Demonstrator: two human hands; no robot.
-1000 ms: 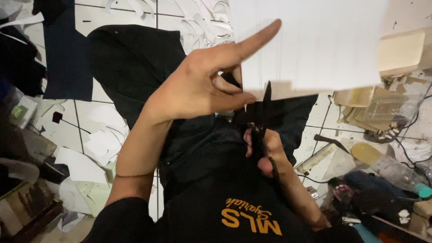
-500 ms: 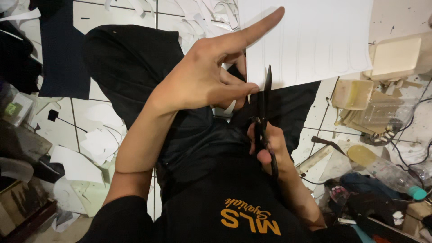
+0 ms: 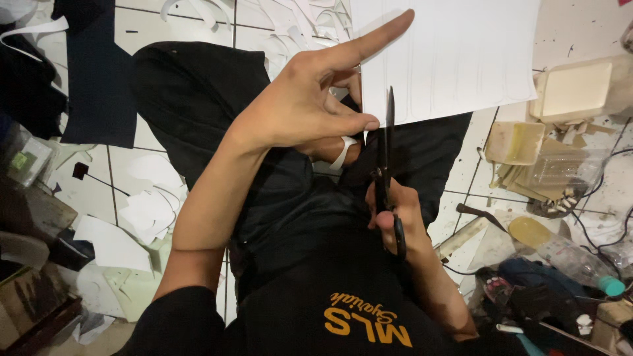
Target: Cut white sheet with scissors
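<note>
- A white sheet (image 3: 455,59) is held up over the lap by the left hand (image 3: 310,112); its lower left edge is pinched between thumb and bent fingers, while the index finger is stretched out along the paper.
- Black scissors (image 3: 386,165) are grasped by the right hand (image 3: 395,214), fingers closed through the handles, blades pointing up.
- The blades are nearly closed, and their tips are seen at the sheet's lower edge, just beside the left thumb.
- The step in hand is judged to be a cut upward into the sheet, along faint lines marked on it.
- For the next move, the sheet should be kept tight and the blades guided straight, away from the thumb.
- White scraps (image 3: 148,214) are scattered on the tiled floor (image 3: 155,33) at the left.
</note>
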